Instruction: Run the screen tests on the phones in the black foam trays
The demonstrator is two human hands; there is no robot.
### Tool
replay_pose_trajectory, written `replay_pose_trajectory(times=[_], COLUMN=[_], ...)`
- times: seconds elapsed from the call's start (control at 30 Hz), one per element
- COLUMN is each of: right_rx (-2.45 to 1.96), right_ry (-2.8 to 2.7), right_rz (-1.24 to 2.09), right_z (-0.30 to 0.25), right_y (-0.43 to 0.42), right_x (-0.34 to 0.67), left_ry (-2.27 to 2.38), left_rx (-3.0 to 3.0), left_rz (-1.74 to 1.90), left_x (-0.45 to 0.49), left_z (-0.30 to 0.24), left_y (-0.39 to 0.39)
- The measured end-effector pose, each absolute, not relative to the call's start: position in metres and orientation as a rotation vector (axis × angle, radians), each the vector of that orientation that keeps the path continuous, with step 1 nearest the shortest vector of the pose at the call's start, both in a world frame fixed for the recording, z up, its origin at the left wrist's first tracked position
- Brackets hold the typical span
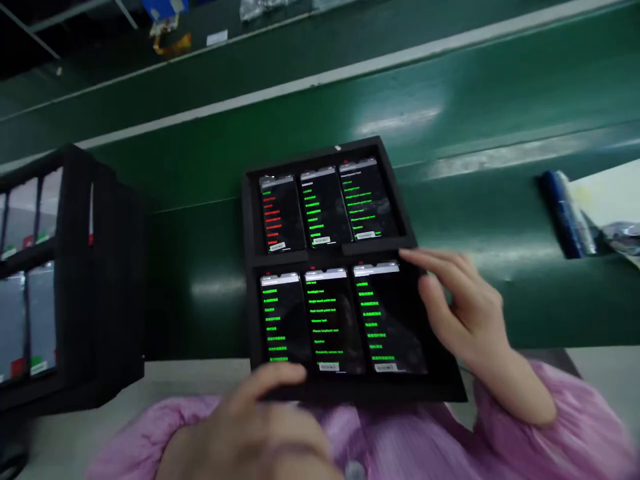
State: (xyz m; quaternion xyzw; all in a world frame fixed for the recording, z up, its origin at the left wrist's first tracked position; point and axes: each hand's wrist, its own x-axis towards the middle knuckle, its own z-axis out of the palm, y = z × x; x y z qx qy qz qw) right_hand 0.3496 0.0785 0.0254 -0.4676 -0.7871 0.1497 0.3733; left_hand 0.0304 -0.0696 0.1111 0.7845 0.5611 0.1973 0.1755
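A black foam tray (324,257) lies in front of me on the green bench, with smartphones in two rows of three. Their lit screens show lists of test lines, mostly green. The upper-left phone (281,217) has mostly red lines. My left hand (265,417), partly blurred, stretches its index finger over the bottom of the lower-left phone (280,313); I cannot tell whether it touches. My right hand (465,303) rests at the tray's right side, fingers extended toward the middle divider and thumb apart. Near it is the lower-right phone (385,313). Neither hand appears to hold anything.
To the left stand stacked black foam trays (100,280) with more phones inside. A blue roll (563,213) lies at the right beside a white sheet (607,197). A shelf with orange tape-like material (173,45) runs along the back of the green bench (200,147).
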Motion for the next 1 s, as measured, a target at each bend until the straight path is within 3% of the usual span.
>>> replay_pose_trajectory(times=[0.13, 0.3, 0.5, 0.7, 0.87, 1.0], right_rx=[-1.150, -1.243, -1.167, -1.214, -1.249, -1.259], right_ry=[-2.162, -1.998, -2.012, -1.993, -2.124, -2.283], right_rz=[0.326, 0.231, 0.257, 0.310, 0.264, 0.195], right_z=[0.017, 0.020, 0.025, 0.010, 0.011, 0.007], right_y=[0.053, 0.092, 0.108, 0.114, 0.141, 0.160], right_x=[0.369, 0.369, 0.355, 0.369, 0.373, 0.365], left_ry=[1.802, 2.033, 2.057, 2.092, 1.958, 1.867], left_rx=[2.047, 2.112, 2.173, 2.224, 2.306, 2.372], left_rz=[0.832, 0.654, 0.549, 0.470, 0.722, 0.581], left_x=[0.009, -0.018, -0.013, -0.007, 0.002, 0.015], left_z=[0.070, 0.025, 0.017, 0.021, 0.030, 0.027], left_y=[-0.030, 0.064, 0.136, 0.142, 0.125, 0.119])
